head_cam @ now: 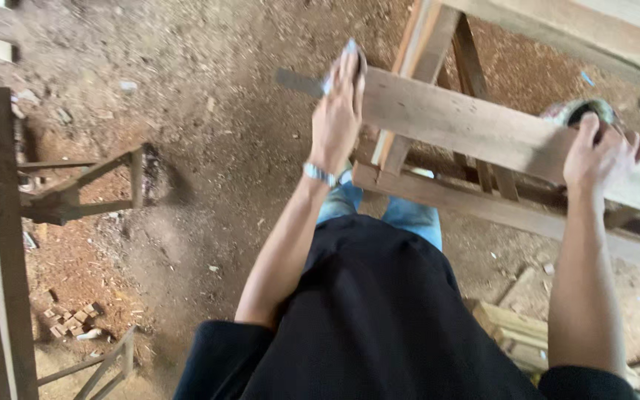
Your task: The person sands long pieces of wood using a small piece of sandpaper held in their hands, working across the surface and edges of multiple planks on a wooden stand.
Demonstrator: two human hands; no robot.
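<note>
A long wooden plank (pixel 475 130) lies across a wooden frame in front of me. My left hand (pixel 337 111) rests on the plank's left end, with a thin light-blue item (pixel 348 50) showing at its fingertips and a dark flat strip (pixel 298 81) sticking out to the left. Whether that hand grips either one I cannot tell. My right hand (pixel 600 152) clasps the plank's far edge farther right, next to a round greenish can-like object (pixel 578 111). A watch sits on my left wrist.
The wooden frame (pixel 438 185) stands under the plank on a dirt floor strewn with sawdust. Another wooden stand (pixel 75 189) and an upright post (pixel 1 244) are at the left. Small wood offcuts (pixel 72 322) lie lower left, stacked boards (pixel 516 333) lower right.
</note>
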